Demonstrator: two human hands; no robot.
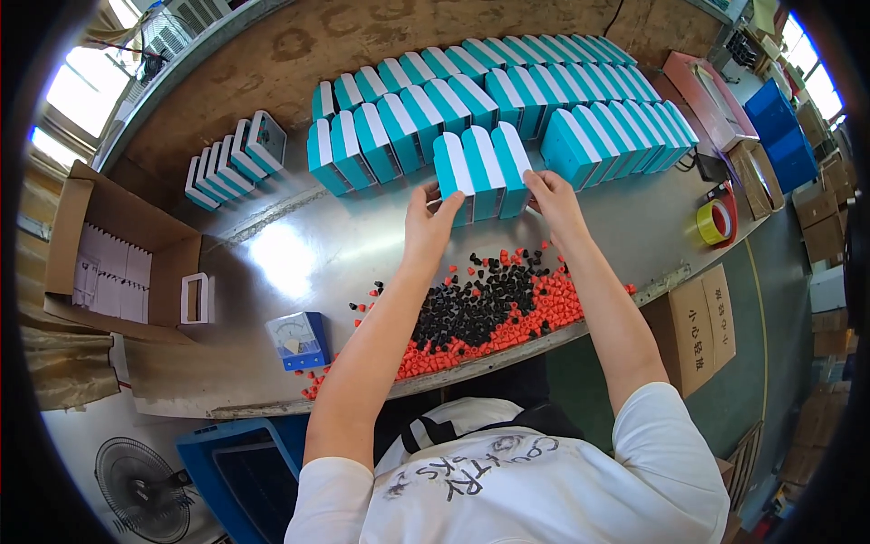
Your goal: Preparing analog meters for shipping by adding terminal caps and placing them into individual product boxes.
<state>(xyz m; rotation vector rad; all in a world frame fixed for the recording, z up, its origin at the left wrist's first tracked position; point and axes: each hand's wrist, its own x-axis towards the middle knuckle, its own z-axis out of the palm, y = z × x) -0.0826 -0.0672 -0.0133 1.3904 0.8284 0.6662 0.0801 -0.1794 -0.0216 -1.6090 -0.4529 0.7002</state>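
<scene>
Both hands, left hand [428, 220] and right hand [553, 199], are squeezing three teal and white boxes [483, 172] together. Bare table [299, 263] is lying open left of them, bead pile [480, 313] just behind

So much teal here: the rows of small cardboard boxes [507, 100] are teal with a white band down each one, and the three teal-and-white boxes [483, 172] nearest the hands look the same. The pile of little plastic caps [480, 313] is orange-red round the edges with a black patch in the middle. The worn metal tabletop [299, 263] is grey and shiny, going rusty brown further back. There's a small blue meter with a white dial face [297, 339], a yellow tape roll [711, 224], and a plain brown cardboard carton [68, 231] holding white sheets.
</scene>
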